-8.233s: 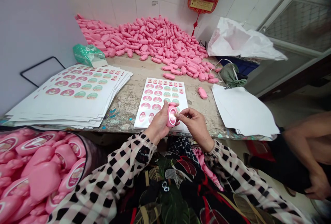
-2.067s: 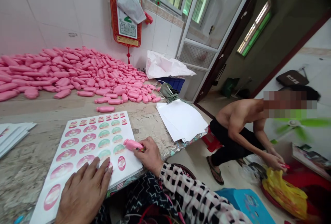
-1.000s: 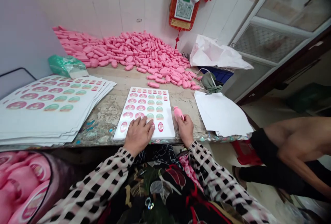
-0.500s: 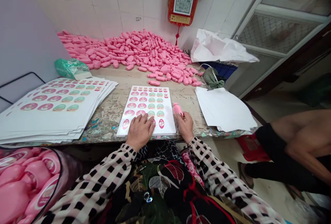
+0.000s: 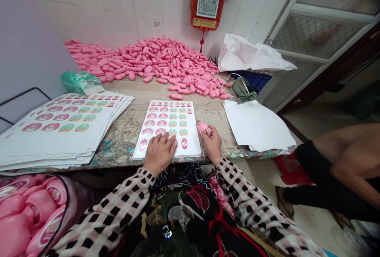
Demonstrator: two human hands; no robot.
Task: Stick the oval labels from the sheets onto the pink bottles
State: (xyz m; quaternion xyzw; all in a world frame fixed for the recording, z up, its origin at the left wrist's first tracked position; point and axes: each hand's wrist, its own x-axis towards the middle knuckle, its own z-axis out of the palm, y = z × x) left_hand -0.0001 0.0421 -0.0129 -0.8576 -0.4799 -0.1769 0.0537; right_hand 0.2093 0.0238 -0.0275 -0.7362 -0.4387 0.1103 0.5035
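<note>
The right hand (image 5: pixel 212 145) grips a small pink bottle (image 5: pixel 203 128), likely light, stiff and best held around its middle, while the left hand (image 5: pixel 159 152) beside it lies flat on the sticker sheet (image 5: pixel 166 128).

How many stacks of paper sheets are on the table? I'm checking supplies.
3: a printed sticker stack at left, one sticker sheet under the left hand, a blank stack at right.

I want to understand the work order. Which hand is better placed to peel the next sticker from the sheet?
Probably the left. The left hand already lies on the sticker sheet, fingertips at the lowest stickers, while the right hand holds a pink bottle beside the sheet.
</note>
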